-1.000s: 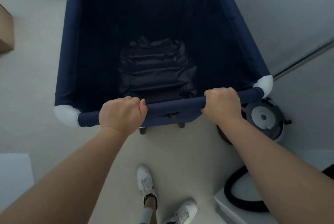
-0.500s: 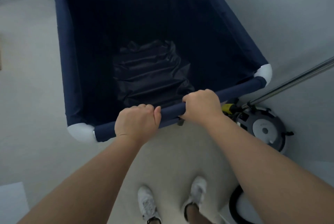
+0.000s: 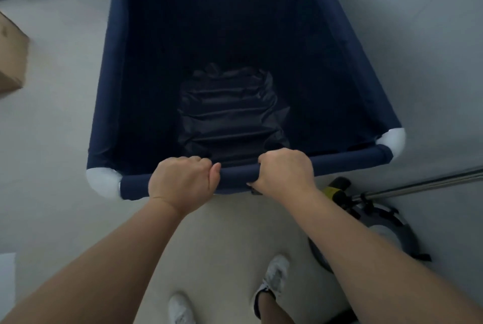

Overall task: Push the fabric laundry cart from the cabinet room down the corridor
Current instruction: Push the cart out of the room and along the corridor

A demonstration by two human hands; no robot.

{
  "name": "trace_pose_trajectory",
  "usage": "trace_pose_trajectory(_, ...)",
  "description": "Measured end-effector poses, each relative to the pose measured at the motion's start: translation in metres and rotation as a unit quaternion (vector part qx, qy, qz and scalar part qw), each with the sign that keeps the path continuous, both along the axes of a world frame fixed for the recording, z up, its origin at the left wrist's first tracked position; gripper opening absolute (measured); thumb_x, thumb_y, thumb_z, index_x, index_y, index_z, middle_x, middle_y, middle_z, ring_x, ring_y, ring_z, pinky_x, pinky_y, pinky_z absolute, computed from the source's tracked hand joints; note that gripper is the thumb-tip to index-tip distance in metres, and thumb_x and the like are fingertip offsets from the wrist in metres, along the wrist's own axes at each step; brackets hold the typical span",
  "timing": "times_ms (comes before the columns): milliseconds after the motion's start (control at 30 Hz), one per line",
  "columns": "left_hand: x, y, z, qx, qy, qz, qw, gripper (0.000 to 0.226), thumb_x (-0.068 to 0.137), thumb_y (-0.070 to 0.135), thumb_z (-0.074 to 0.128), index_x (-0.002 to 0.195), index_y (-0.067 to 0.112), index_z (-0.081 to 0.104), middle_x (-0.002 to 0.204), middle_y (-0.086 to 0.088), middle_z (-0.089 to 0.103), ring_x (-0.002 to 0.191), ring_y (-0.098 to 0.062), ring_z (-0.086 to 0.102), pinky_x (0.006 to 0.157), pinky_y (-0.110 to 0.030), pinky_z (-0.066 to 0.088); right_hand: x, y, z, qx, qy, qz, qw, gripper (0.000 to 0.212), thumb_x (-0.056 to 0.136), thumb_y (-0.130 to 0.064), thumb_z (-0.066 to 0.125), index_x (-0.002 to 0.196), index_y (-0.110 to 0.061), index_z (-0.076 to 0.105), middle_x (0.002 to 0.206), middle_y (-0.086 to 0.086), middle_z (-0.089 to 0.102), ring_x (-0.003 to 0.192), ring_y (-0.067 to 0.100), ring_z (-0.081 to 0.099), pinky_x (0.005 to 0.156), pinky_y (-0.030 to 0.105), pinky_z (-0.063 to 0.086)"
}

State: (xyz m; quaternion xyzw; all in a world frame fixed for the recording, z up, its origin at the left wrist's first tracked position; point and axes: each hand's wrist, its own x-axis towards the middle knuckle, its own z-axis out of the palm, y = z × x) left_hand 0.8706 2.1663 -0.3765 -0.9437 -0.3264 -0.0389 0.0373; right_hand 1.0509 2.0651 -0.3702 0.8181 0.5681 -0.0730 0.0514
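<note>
The navy fabric laundry cart (image 3: 107, 83) fills the upper middle of the head view, its near rim bar running between two white corner joints. A crumpled black plastic bag (image 3: 230, 111) lies on the cart's bottom. My left hand (image 3: 183, 179) grips the near rim bar left of centre. My right hand (image 3: 285, 170) grips the same bar just to its right, the two fists close together. Both forearms reach up from the bottom edge.
A grey vacuum cleaner (image 3: 379, 229) with a yellow fitting and a metal tube (image 3: 428, 183) stands right of the cart, close to my right arm. A cardboard box (image 3: 10, 57) sits at the left edge. Pale floor lies around; my white shoes (image 3: 274, 276) show below.
The cart has swung back so its near bar sits more level, and both hands moved with it, still gripping. The cardboard box has come back into view at the left; my feet have stepped.
</note>
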Motion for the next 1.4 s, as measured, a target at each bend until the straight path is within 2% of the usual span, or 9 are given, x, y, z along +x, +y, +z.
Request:
trace_pose_trajectory(167, 0.019, 0.003, -0.002, 0.004, -0.006, -0.028, 1.000, 0.051, 0.094, 0.039, 0.031, 0.061, 0.016, 0.061, 0.056, -0.003, 0.060, 0.047, -0.030, 0.055, 0.050, -0.030, 0.024, 0.012, -0.009, -0.001, 0.007, -0.010, -0.025, 1.000, 0.032, 0.073, -0.058, 0.065, 0.076, -0.026, 0.065, 0.066, -0.005, 0.063, 0.061, 0.021, 0.059, 0.054, 0.032, 0.034)
trace_pose_trajectory(300, 0.029, -0.001, -0.003, -0.013, -0.009, -0.027, 1.000, 0.052, 0.094, 0.040, 0.030, 0.060, 0.015, 0.061, 0.056, -0.005, 0.060, 0.047, -0.032, 0.055, 0.049, -0.032, 0.027, 0.021, -0.012, -0.002, 0.008, -0.010, -0.034, 0.999, 0.032, 0.073, -0.058, 0.063, 0.076, -0.026, 0.066, 0.068, -0.005, 0.064, 0.063, 0.022, 0.061, 0.055, 0.032, 0.035)
trace_pose_trajectory(567, 0.057, -0.017, 0.000, -0.032, -0.007, -0.018, 0.999, 0.054, 0.095, 0.043, 0.025, 0.063, 0.019, 0.061, 0.057, 0.000, 0.061, 0.046, -0.025, 0.054, 0.048, -0.031, 0.025, 0.051, -0.022, 0.002, 0.003, -0.027, -0.022, 0.999, 0.030, 0.073, -0.057, 0.065, 0.072, -0.027, 0.064, 0.061, -0.006, 0.061, 0.059, 0.021, 0.059, 0.056, 0.032, 0.038)
trace_pose_trajectory(767, 0.106, -0.032, 0.002, -0.054, -0.003, -0.004, 0.999, 0.053, 0.097, 0.044, 0.021, 0.068, 0.021, 0.059, 0.062, 0.003, 0.061, 0.050, -0.022, 0.051, 0.050, -0.032, 0.023, 0.102, -0.024, 0.008, -0.016, -0.018, -0.021, 0.999, 0.028, 0.074, -0.055, 0.065, 0.078, -0.028, 0.066, 0.063, -0.007, 0.051, 0.061, 0.019, 0.050, 0.064, 0.034, 0.033)
trace_pose_trajectory(1000, 0.156, -0.031, 0.001, -0.046, -0.007, 0.009, 0.999, 0.053, 0.098, 0.043, 0.022, 0.068, 0.020, 0.058, 0.062, 0.002, 0.061, 0.051, -0.023, 0.053, 0.049, -0.032, 0.026, 0.154, -0.012, 0.010, -0.029, 0.006, -0.023, 0.999, 0.029, 0.074, -0.057, 0.068, 0.082, -0.030, 0.062, 0.072, -0.006, 0.059, 0.070, 0.020, 0.052, 0.076, 0.036, 0.034)
trace_pose_trajectory(1200, 0.171, -0.023, 0.001, -0.028, -0.006, 0.018, 0.999, 0.052, 0.098, 0.042, 0.024, 0.068, 0.019, 0.060, 0.062, 0.001, 0.061, 0.051, -0.024, 0.054, 0.049, -0.032, 0.026, 0.173, -0.002, 0.002, -0.003, -0.021, -0.004, 1.000, 0.028, 0.073, -0.057, 0.067, 0.078, -0.030, 0.064, 0.064, -0.007, 0.054, 0.065, 0.020, 0.048, 0.071, 0.035, 0.030)
trace_pose_trajectory(1400, 0.191, -0.022, 0.001, -0.057, -0.037, -0.013, 0.998, 0.043, 0.098, 0.041, 0.021, 0.082, 0.018, 0.053, 0.072, 0.001, 0.057, 0.058, -0.023, 0.054, 0.052, -0.034, 0.030, 0.197, 0.009, 0.003, -0.032, -0.036, 0.005, 0.999, 0.031, 0.070, -0.060, 0.067, 0.077, -0.030, 0.064, 0.064, -0.007, 0.052, 0.065, 0.021, 0.050, 0.069, 0.036, 0.031)
